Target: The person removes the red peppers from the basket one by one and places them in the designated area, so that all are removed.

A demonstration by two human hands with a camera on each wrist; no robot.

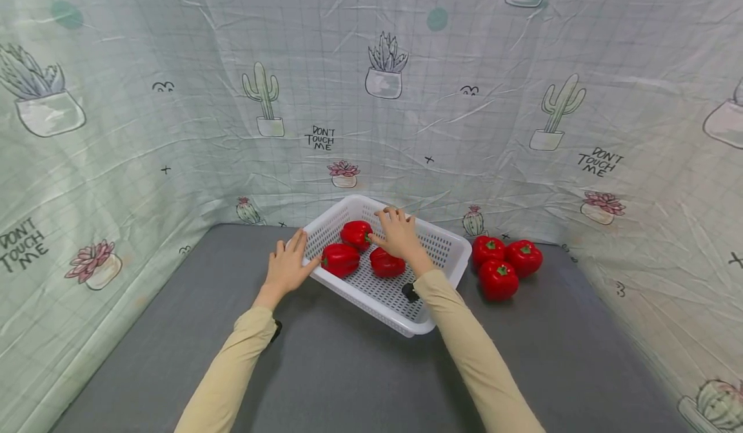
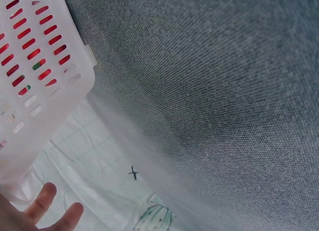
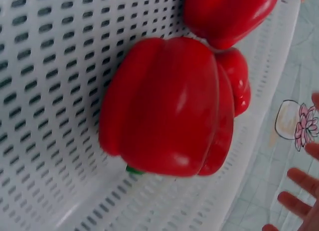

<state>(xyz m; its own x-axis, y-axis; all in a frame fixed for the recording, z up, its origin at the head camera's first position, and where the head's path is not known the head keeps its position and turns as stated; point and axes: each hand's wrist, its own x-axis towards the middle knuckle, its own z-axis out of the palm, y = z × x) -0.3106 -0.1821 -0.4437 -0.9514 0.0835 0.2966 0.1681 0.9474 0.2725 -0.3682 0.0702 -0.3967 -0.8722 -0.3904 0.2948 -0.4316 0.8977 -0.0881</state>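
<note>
A white slotted plastic basket [image 1: 371, 299] sits at an angle on the dark table. Inside it lie three red bell peppers: one by the left wall [image 1: 340, 260], one behind it [image 1: 355, 233], and another [image 1: 386, 264] under the right hand, which also fills the middle of the right wrist view. My left hand [image 1: 286, 270] rests at the basket's left end, fingers extended along the rim and thumb at the front edge. Over the basket hovers my right hand [image 1: 398, 234], fingers spread and holding nothing; the right wrist view has its fingers [image 3: 301, 178] apart from the peppers.
Several things stand near: three more red bell peppers [image 1: 499, 281] cluster on the table just right of the basket. A cactus-printed sheet [image 1: 348, 123] hangs behind and on both sides. Grey tabletop [image 1: 342, 375] extends in front.
</note>
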